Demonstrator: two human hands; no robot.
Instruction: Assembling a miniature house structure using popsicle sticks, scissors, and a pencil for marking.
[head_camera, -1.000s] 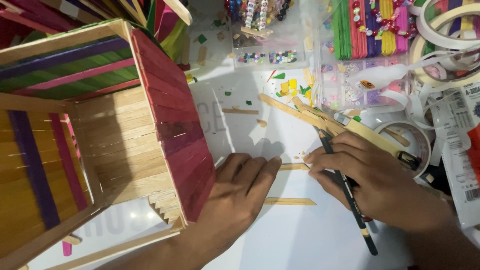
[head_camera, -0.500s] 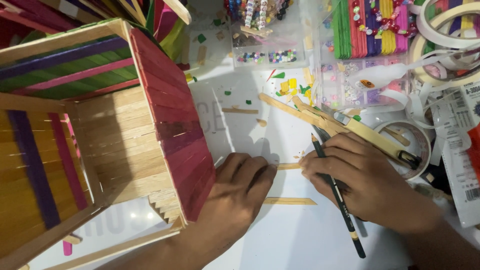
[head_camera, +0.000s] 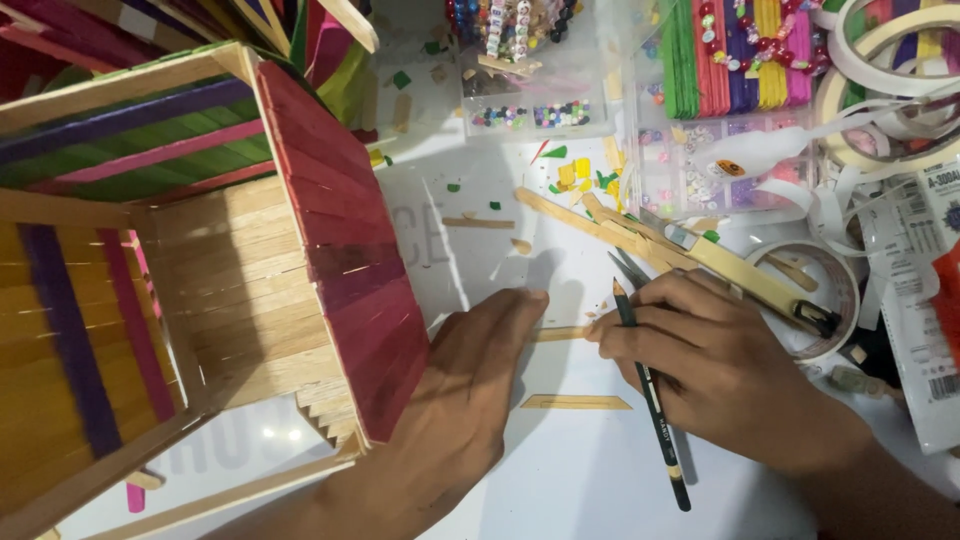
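White tabletop (head_camera: 600, 480): wooden stick (head_camera: 560, 334) lies between both hands' fingers (head_camera: 520, 305).

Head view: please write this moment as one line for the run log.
left hand: pressing thin wooden craft stick | right hand: holding black pencil, touching stick | surface: white table

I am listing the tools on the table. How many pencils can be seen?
1. The pencil is in the right hand, tip up beside the small wooden stick that the left hand touches. Others may be hidden in the clutter.
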